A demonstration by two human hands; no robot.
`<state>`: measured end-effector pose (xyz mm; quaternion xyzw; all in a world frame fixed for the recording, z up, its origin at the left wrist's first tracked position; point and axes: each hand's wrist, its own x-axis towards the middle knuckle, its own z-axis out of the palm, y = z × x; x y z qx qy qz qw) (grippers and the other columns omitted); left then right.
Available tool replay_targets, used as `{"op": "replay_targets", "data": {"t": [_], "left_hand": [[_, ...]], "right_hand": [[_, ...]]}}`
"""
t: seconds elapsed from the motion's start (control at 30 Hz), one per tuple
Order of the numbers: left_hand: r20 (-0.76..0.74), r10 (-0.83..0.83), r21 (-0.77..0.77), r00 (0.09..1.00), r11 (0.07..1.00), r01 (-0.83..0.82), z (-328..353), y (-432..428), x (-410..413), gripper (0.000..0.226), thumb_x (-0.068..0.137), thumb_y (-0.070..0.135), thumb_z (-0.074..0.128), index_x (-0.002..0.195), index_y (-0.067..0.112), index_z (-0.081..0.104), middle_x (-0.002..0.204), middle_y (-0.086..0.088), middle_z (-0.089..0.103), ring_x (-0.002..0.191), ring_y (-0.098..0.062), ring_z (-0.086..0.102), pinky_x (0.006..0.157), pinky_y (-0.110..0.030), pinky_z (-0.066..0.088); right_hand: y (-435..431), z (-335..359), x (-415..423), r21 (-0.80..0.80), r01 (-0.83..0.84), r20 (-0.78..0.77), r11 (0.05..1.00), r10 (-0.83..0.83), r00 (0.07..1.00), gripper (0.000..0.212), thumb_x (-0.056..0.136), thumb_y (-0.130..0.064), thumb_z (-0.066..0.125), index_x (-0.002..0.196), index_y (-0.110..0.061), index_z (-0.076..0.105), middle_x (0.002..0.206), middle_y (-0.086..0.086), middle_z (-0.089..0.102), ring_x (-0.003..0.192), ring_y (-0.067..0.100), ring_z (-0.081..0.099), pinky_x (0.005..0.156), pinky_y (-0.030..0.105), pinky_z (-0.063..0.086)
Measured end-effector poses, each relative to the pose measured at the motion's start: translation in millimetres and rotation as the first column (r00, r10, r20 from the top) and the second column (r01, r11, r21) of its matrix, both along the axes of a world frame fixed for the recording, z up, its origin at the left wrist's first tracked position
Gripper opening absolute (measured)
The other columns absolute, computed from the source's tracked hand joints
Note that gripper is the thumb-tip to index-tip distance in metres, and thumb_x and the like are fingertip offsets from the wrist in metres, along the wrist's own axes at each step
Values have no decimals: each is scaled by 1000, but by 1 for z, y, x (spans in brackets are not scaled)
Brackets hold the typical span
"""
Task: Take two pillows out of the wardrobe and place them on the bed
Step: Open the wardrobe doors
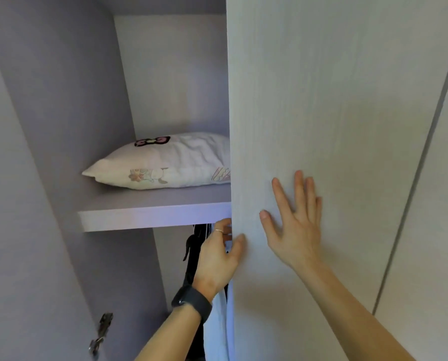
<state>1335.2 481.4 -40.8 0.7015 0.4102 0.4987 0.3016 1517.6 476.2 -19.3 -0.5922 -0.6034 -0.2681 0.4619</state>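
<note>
- The soft white fabric pillow with cartoon prints (165, 162) lies flat on the pale lilac wardrobe shelf (152, 217). One pointed corner faces the open left side, and its right end is hidden behind the pale wood-grain wardrobe door (334, 100).
- Your left hand (217, 256) has its grip on that door's near edge, thumb on the front face and fingers curled behind it.
- Your right hand (293, 222) lies flat on the door face, fingers straight and spread, holding nothing.
- Only one pillow shows. A second, if it is there, would be behind the door. The bed is out of view.
- From its puffed, creased cover, expect the pillow to be light and limp. It will probably sag and fold if lifted by one corner, but it should be neither slippery nor fragile.
- The best hold is likely midway along the near long edge, taking cover and filling together in a full handful, or with a flat hand slid beneath and the other on top.
- The pointed corner suits only dragging it toward the shelf front.
- The pale blue hanging garment (217, 321) sits just beside your left wrist, so lift the pillow out high enough to pass over it.
</note>
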Motion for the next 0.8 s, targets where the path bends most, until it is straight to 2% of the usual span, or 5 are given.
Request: {"op": "replay_targets", "data": {"t": [0.13,0.23,0.53,0.7,0.8], "left_hand": [[59,50,20,997,998,-52,-14,16,5,11,97,29,59,105,35,55,99,16,70,88,-1,67,76,-20,52],[92,57,58,994,996,-63,-25,22,7,10,96,29,60,106,30,58,96,12,69,87,-4,66,72,-14,48],[164,59,-40,985,998,-53,-26,18,5,13,93,35,65,102,27,62,90,9,69,84,3,62,70,-9,45],[232,6,-135,973,991,26,-19,1,-4,10,89,35,70,95,30,63,88,8,71,83,5,64,72,-8,45],[292,-72,-169,954,978,126,-17,-22,-12,17,87,32,74,98,21,67,87,3,74,84,-4,70,73,-14,51]], "right_hand": [[27,-25,7,9,99,62,995,-100,993,67,99,-58,34,158,-37,9,168,5,-4,154,31,-2,121,59,5],[36,-29,8,43,133,84,990,-136,987,65,101,-61,25,158,-38,5,168,3,-7,154,32,-2,121,58,1],[17,-22,0,-48,185,77,982,-181,980,66,101,-57,26,158,-36,-1,167,10,0,154,30,-5,122,58,9],[-11,-25,-20,-161,120,-67,980,-132,989,65,104,-48,32,156,-41,-7,168,1,-10,154,21,-14,122,56,9],[-38,-40,-27,-146,19,-158,989,-42,987,65,105,-41,40,159,-33,6,168,1,-7,154,20,-10,123,51,13]]}}
